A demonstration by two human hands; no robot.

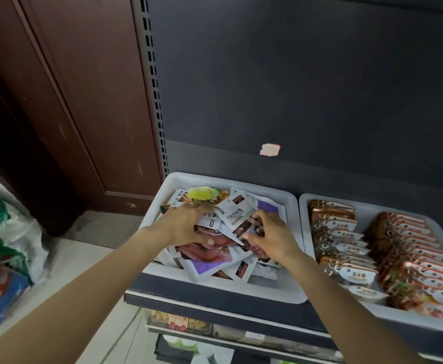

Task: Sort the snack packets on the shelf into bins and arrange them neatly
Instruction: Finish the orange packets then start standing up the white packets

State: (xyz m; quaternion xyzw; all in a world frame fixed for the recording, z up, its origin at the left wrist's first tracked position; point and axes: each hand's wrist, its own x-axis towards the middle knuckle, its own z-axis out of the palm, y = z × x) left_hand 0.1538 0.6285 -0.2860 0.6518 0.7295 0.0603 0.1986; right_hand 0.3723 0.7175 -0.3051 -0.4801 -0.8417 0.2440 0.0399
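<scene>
A white bin [288,203] on the dark shelf holds a loose heap of white, purple and brown snack packets [210,258]. My left hand [186,227] lies on the left part of the heap, its fingers curled over several packets. My right hand [267,232] is at the middle of the heap and pinches the lower edge of a tilted white packet with dark print [235,215]. A second white bin [307,227] to the right holds two neat rows of orange-brown packets [346,240].
The dark shelf back panel [294,88] rises behind the bins, with a slotted upright [153,74] at its left. A brown wooden door [70,88] is further left. A green and white plastic bag [7,222] sits at the left edge. Lower shelves [215,329] hold more goods.
</scene>
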